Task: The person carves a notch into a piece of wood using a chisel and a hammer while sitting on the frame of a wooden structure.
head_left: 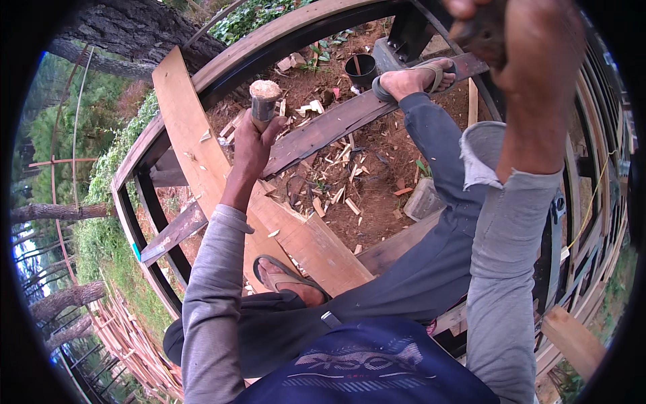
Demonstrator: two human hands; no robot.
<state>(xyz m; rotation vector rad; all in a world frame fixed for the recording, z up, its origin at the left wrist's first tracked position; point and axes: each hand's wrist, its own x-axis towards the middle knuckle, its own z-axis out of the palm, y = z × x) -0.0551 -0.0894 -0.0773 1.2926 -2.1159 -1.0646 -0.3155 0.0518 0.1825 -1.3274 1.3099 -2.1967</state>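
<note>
Wood, pale and frayed, tops the short tool [264,104] that rises from the left hand [250,145]; below that splayed end sits a dark metal collar. The left grip is curled tightly round the shaft, so its lower end is hidden behind fist and forearm, and I cannot tell whether it meets the broad pale plank [185,118] beneath. The right hand [538,47] is raised near the upper edge, blurred, its grip closed round a dark chunky piece [481,34]. That piece is cut off above, leaving its full shape unclear, and only a few fingertips show beside it.

Beyond the dark crossbeam [323,131], a round black bucket [361,79] stands on the reddish soil [390,151], a thin brown stick [357,65] leaning inside it; whatever else lies at its bottom is too dark to make out. Wood chips [346,168] litter the soil, and a few lie on the plank.
</note>
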